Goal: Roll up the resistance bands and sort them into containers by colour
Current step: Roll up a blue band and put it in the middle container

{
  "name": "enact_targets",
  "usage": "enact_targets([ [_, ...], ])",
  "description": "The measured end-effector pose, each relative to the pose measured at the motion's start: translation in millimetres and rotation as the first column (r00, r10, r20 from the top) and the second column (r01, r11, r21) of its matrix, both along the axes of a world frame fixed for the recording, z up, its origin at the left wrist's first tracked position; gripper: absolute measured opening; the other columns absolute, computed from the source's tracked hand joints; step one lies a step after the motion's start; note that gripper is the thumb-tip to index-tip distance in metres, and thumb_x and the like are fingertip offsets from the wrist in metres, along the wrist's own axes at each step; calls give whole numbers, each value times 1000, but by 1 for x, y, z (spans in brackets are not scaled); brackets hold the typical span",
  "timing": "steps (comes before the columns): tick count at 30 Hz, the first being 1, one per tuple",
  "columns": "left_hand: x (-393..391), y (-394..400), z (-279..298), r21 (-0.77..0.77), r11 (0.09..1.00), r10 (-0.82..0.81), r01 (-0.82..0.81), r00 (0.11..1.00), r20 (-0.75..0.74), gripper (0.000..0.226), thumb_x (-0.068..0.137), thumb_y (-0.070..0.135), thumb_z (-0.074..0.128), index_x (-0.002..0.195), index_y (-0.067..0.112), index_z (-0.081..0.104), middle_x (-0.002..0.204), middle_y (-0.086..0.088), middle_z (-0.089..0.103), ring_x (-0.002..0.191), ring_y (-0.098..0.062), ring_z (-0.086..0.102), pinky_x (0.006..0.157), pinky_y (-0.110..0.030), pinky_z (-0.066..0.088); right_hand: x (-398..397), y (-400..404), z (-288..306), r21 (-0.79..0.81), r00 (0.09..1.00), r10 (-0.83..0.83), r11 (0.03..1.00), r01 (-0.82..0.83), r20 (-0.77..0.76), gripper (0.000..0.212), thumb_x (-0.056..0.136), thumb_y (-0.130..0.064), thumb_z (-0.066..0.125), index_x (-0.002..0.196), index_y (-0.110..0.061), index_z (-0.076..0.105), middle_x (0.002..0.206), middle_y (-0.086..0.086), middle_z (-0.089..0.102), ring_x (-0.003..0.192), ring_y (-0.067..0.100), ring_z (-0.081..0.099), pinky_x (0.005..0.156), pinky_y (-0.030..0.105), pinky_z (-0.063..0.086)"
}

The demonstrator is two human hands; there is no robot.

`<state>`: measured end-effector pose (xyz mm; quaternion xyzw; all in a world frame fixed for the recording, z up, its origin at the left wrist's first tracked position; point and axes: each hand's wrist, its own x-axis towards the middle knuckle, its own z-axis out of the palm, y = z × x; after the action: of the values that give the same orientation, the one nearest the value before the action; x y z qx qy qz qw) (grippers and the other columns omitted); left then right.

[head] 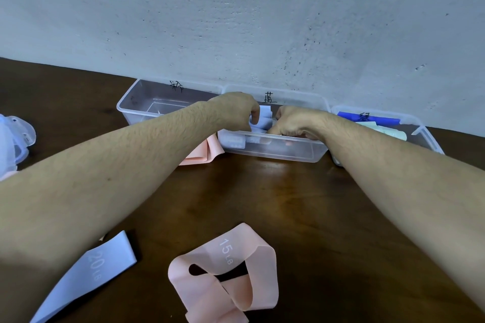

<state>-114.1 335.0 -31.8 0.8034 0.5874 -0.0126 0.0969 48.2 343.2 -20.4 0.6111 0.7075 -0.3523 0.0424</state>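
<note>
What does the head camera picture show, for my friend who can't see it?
Two bare hands, left hand and right hand, tuck a pale blue rolled band into the middle clear plastic box. A loose pink band marked 15 LB and a flat blue band marked 20 LB lie on the dark wooden table.

Up top, a pale grey-white plastered wall point(262, 16) fills the whole upper half, its rough surface pitted and flecked with small dark specks. It meets the dark brown polished wooden desk point(301, 191) along a line that slopes down toward the right. The desk's grain runs in reddish-brown streaks, and there's a soft sheen near the middle where light bounces off the varnish. The lighting is even and cool, with only faint, soft shadows.
</note>
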Motion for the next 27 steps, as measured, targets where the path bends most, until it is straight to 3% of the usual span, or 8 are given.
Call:
enact_targets([
  [2, 0, 0, 0, -6, 1000, 7, -7, 1000, 7, 23, 89, 22, 70, 112, 22, 65, 93, 10, 45, 91, -13, 46, 74, -25, 35, 1, 1, 0, -3, 1000, 0, 1000, 0, -3, 63, 73, -24, 85, 127, -8, 55, 107, 4, 61, 93, 20, 59, 72, 31, 49],
  [5, 1, -1, 1, -3, 1000, 4, -4, 1000, 12, 22, 88, 23, 70, 110, 22, 66, 88, 11, 45, 93, -15, 49, 74, -25, 35, 2, 0, 2, 4, 1000, 6, 1000, -6, -20, 66, 74, -23, 85, 129, -7, 54, 98, 0, 58, 84, 16, 57, 62, 27, 45],
  [8, 2, -1, 1, 0, 1000, 6, -6, 1000, 12, 20, 89, 24, 70, 108, 23, 67, 92, 11, 47, 92, -12, 46, 74, -25, 34, 4, 0, 1, 17, 999, 17, 1000, -17, -27, 62, 78, -23, 83, 131, -10, 53, 109, 1, 57, 93, 18, 56, 64, 25, 43],
  [11, 3, 0, 1, 1, 1000, 11, -11, 1000, -10, 20, 90, 26, 69, 111, 22, 70, 102, 7, 51, 94, -12, 48, 77, -26, 38, 5, 4, -5, 70, 998, 14, 998, -10, -65, 33, 81, -17, 79, 103, -17, 54, 89, -1, 55, 72, 13, 49, 54, 23, 36],
  [15, 5, 0, 0, 21, 999, 29, -28, 999, -13, 23, 92, 26, 68, 114, 20, 68, 101, 7, 50, 103, -16, 52, 78, -27, 38, 5, 8, -15, 141, 986, 38, 990, -15, -162, 18, 81, -8, 73, 86, -23, 65, 85, 1, 61, 69, 16, 49, 55, 24, 37],
  [19, 4, 1, -3, 64, 997, 40, -42, 999, 34, 20, 90, 20, 70, 110, 19, 69, 97, 7, 53, 92, -12, 46, 77, -27, 39, 7, 10, -13, 175, 987, 115, 980, -95, -114, 15, 83, -15, 76, 87, -29, 75, 92, -15, 68, 83, 4, 60, 74, 20, 48],
  [23, 2, 0, -2, 97, 994, 39, -43, 998, 45, 21, 92, 17, 64, 113, 20, 70, 105, 3, 61, 97, -13, 50, 78, -26, 38, 7, 10, -10, 172, 982, 187, 967, -188, 23, 24, 78, -29, 81, 100, -34, 73, 91, -27, 56, 81, -3, 55, 72, 20, 44],
  [27, 3, 2, -5, 76, 996, 50, -54, 998, 50, 25, 94, 14, 58, 114, 21, 72, 114, 2, 67, 110, -18, 58, 81, -25, 43, 2, 11, -8, 216, 949, 269, 929, -301, 163, 31, 76, -35, 84, 101, -34, 66, 90, -19, 57, 80, 4, 56, 68, 23, 43],
])
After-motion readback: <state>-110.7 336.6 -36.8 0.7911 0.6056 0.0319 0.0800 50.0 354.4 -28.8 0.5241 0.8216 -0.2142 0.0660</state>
